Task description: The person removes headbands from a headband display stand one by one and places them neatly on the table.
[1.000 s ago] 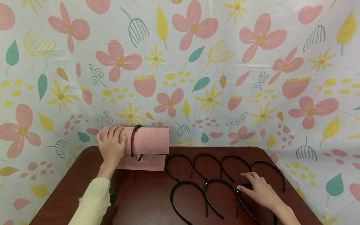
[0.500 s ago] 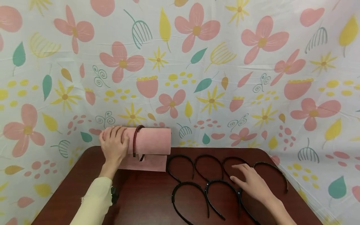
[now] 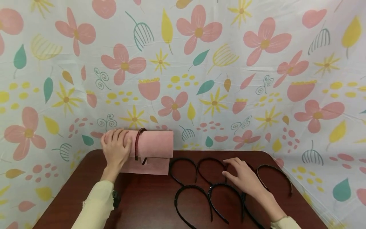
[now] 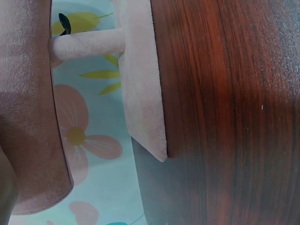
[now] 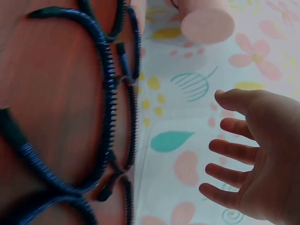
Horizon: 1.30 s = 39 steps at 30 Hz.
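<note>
At the table's back left stands a pink headband stand (image 3: pixel 157 143), a padded roll on a post above a flat base (image 4: pixel 140 84). My left hand (image 3: pixel 116 152) holds the roll's left end, its fingers bent over the top. A dark red toothed headband (image 3: pixel 137 143) hangs around the roll, right of that hand. Over the right part of the table is my right hand (image 3: pixel 244 178), its fingers spread and holding nothing. Beneath and beside it lie several dark headbands, among them a black one (image 3: pixel 192 186) and a shiny beaded one (image 5: pixel 108 93). My right hand partly hides some.
The headbands lie in two rough rows on the brown wooden table (image 3: pixel 143 203). At the far right is a thin dark headband (image 3: pixel 278 170) near the table's edge. A flowered cloth (image 3: pixel 183 76) hangs right behind the table.
My right hand has moved leftward and slightly back over the headbands. My left hand stays on the stand, and the red headband has not moved on it.
</note>
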Motion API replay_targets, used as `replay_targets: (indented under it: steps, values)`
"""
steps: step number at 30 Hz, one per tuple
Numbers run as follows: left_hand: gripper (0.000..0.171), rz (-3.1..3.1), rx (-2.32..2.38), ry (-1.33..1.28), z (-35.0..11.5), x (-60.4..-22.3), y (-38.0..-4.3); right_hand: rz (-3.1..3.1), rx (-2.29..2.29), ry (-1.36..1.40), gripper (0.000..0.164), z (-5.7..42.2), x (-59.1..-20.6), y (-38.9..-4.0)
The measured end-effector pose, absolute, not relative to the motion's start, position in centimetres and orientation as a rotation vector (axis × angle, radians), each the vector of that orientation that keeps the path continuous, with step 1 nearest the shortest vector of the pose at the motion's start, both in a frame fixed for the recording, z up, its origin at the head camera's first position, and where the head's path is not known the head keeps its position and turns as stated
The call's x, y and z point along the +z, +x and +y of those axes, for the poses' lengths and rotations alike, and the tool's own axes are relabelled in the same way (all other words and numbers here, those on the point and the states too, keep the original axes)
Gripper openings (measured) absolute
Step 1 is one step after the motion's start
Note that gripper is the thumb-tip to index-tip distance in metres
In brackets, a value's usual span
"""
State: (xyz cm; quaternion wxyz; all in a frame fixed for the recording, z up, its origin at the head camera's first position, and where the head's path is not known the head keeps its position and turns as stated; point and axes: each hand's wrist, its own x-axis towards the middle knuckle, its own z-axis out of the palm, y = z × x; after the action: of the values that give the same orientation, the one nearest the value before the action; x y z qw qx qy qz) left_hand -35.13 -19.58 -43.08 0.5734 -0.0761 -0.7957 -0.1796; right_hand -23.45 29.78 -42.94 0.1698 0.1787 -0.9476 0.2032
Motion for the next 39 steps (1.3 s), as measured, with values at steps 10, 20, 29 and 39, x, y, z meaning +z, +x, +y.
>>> replay_targets:
  steps: [10, 20, 29, 39]
  values:
    - [0.043, -1.866, -0.421, -0.171, -19.8, -43.2, -35.1, -2.62, 0.565, 0.588, 0.045, 27.3, -41.2, -24.4]
    - [0.041, -1.847, -0.416, -0.172, -19.8, -43.2, -34.9, -2.595, 0.582, 0.666, 0.045, 24.0, -39.3, -25.5]
    - [0.038, -1.827, -0.422, -0.184, -19.5, -43.1, -34.4, -2.57, 0.593, 0.744, 0.044, 21.2, -37.2, -26.6]
    - [0.038, -1.831, -0.427, -0.176, -19.6, -43.1, -34.8, -2.516, 0.603, 0.834, 0.041, 17.3, -35.5, -29.0]
